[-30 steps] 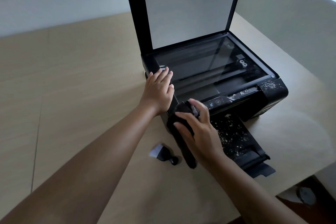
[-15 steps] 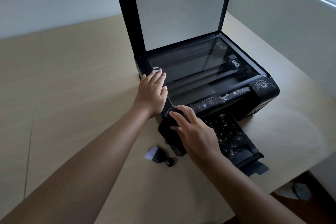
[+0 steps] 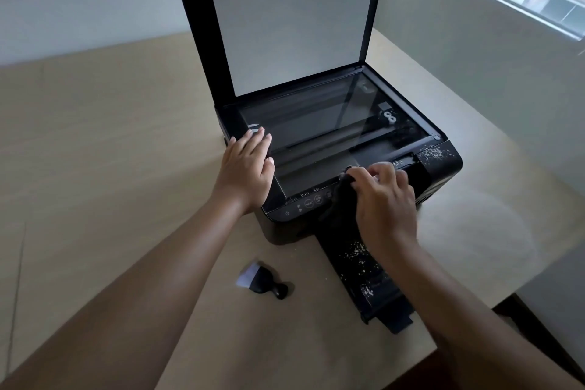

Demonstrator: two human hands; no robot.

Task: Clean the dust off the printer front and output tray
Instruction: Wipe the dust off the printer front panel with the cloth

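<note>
The left hand [image 3: 245,168] lies flat, fingers straight, on the printer [image 3: 440,165] top's left edge. The right hand [image 3: 384,203], fingers curled, grips a black cloth [image 3: 337,203] against the control panel [image 3: 304,204].

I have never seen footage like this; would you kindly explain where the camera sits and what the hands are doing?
A camera worn on a person's head looks down at their own bare arms; there is no robot. On a tan table stands a black printer, scanner lid raised. The left hand rests flat on its top left edge. The right hand grips a dark cloth against the front control strip. White dust specks the right corner and the output tray. A small black tool with a white end lies on the table.
</note>
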